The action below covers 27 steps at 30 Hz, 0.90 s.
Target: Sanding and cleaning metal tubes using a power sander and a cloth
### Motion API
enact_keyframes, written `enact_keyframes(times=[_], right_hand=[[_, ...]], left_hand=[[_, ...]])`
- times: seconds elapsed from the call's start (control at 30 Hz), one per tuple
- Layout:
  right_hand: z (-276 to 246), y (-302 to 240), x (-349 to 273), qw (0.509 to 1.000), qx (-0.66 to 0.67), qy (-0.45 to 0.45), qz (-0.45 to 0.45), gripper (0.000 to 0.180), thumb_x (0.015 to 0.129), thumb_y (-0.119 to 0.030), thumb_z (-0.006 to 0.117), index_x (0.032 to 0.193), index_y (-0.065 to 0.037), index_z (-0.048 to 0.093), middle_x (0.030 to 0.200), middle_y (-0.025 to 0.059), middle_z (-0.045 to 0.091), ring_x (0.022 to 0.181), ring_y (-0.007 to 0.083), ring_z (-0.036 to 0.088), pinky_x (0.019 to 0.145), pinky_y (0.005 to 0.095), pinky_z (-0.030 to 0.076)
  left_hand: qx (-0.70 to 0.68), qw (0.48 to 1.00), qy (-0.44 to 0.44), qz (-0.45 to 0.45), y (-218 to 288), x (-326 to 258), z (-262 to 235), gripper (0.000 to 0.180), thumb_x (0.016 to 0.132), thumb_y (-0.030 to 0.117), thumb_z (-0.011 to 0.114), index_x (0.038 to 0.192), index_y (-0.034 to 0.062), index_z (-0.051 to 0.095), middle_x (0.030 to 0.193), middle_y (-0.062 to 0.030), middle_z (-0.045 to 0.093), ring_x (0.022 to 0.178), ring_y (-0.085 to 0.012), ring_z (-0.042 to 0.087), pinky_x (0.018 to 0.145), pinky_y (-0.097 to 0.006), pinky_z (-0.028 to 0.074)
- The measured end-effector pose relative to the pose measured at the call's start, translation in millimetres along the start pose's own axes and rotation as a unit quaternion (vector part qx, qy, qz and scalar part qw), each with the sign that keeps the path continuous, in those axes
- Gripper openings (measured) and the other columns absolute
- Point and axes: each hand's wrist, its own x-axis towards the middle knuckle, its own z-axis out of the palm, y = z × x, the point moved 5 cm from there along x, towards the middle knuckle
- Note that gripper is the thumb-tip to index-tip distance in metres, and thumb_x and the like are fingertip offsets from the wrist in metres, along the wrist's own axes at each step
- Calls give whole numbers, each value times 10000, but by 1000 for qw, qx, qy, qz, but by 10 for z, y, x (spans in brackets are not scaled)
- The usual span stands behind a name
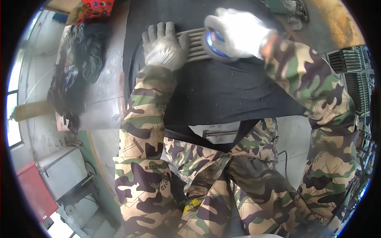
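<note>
A slatted metal grate with parallel bars lies on the black cloth that covers the table in front of me. My left hand, in a whitish-grey knit glove, rests flat at the grate's left end with its fingers spread. At the other end my right hand, in a white glove, is wrapped round a round blue-rimmed object. That object sits over the right part of the grate and hides it. Motion blurs the hand and the object, so its exact kind is unclear.
Dark crumpled cloth lies on the bare table at the left, near a red printed package. Clear plastic wrapping sits at the far right. Stacked dark slatted metal parts stand beyond my right arm. Small specks dot the black cloth.
</note>
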Motion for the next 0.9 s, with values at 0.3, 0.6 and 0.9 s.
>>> enact_keyframes(times=[0.3, 0.6, 0.9], right_hand=[[-278, -156, -30, 990, 3, 104, -98, 220, 932, -258, 669, 972, -46, 714, 908, 260, 721, 870, 458, 736, 776, 554, 604], [-243, -254, 4, 996, 18, 44, -69, 264, 948, -291, 651, 1011, -47, 730, 985, 262, 733, 911, 469, 741, 813, 575, 603], [-441, -196, -17, 1000, -15, 2, 9, 313, 941, -314, 654, 1069, -42, 741, 1053, 279, 747, 1003, 465, 746, 859, 568, 603]], left_hand=[[17, 1000, -4, -11, 36, 14, 171, 482, 1026, 418, 586, 1329, 47, 637, 1323, -163, 662, 1285, -433, 576, 1138, -614, 399], [13, 1000, 10, -14, -46, -63, 255, 492, 1028, 409, 571, 1353, 43, 622, 1339, -162, 659, 1277, -407, 587, 1142, -582, 409], [-21, 999, 20, 29, -8, -24, 153, 519, 1032, 406, 579, 1388, 30, 608, 1335, -184, 656, 1284, -438, 573, 1146, -579, 408]])
